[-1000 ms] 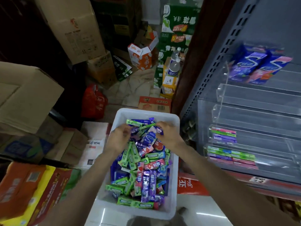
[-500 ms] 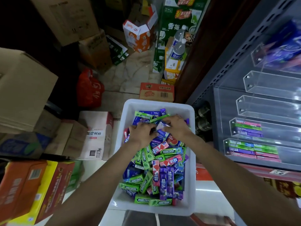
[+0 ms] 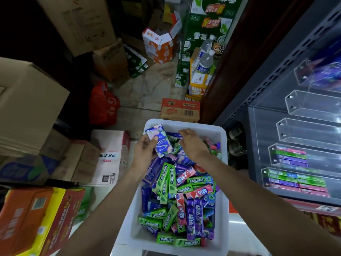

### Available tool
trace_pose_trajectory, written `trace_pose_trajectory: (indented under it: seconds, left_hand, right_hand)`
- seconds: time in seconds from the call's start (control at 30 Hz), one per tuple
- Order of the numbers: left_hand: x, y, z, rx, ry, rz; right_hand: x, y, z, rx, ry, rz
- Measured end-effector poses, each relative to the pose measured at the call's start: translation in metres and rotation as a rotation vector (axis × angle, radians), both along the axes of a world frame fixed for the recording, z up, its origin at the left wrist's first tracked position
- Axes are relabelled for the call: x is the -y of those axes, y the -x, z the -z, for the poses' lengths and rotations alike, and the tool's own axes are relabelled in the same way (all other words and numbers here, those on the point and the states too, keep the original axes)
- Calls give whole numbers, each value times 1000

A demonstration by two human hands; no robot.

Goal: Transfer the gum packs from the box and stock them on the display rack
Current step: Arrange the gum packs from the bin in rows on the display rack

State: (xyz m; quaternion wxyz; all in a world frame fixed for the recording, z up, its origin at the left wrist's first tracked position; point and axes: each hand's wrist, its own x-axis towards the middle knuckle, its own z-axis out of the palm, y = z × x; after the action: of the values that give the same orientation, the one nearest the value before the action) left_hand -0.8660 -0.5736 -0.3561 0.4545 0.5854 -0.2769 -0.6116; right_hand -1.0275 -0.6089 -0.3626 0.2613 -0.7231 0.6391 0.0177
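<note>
Most of the job was left, by my reckoning. The white box (image 3: 184,124) was heaped with gum packs (image 3: 177,193), green, purple and red. On the display rack (image 3: 258,115), well off to the right of the hands, only the two lowest clear trays showed rows of slim packs (image 3: 293,180); the trays above them looked bare, and the topmost held some blurred blue packets.

The left hand (image 3: 145,154) had its fingers (image 3: 150,144) and thumb curled round a flat blue-and-white pack (image 3: 160,143), gripping it lifted and tilted over the box's far end. Just beside it, the right hand (image 3: 193,145) reached down into the heap, its fingers (image 3: 182,133) bent onto the packs at the far wall. Whether they actually pinched one I could not tell.
</note>
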Motion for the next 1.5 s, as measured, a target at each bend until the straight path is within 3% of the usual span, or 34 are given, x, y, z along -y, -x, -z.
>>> trace_pose_trajectory:
  seconds: [0.1, 0.2, 0.3, 0.4, 0.53, 0.63, 0.77, 1.03, 1.27, 1.5]
  left_hand:
    - [1, -10, 1, -48, -17, -8]
    - [1, -16, -2, -50, -1, 10]
    - [-3, -23, -6, -33, -3, 8]
    - [-5, -32, -6, 8, -2, 20]
    - [-4, -35, -8, -3, -19, 10]
    - [-4, -37, -10, 5, -32, 23]
    - [-3, -37, -15, 18, -49, 15]
    - [-4, -10, -40, 10, -81, 41]
    - [-4, 51, -105, -124, 80, 111]
    - [-1, 155, -185, -157, 247, 203]
  right_hand:
    - [-3, -14, 2, -287, 80, -95]
    - [-5, -23, 8, -429, 171, -86]
    - [-4, -30, 7, -446, 297, 31]
    - [0, -32, 10, -472, 221, -71]
    - [1, -28, 7, -567, 327, -74]
    - [-1, -23, 5, -503, 289, -133]
    - [-6, -15, -5, -305, 301, -66]
    - [-24, 27, -52, 571, 163, 365]
    - [-47, 94, -129, 1170, 28, 674]
    - [-66, 195, -200, 1414, -1, 654]
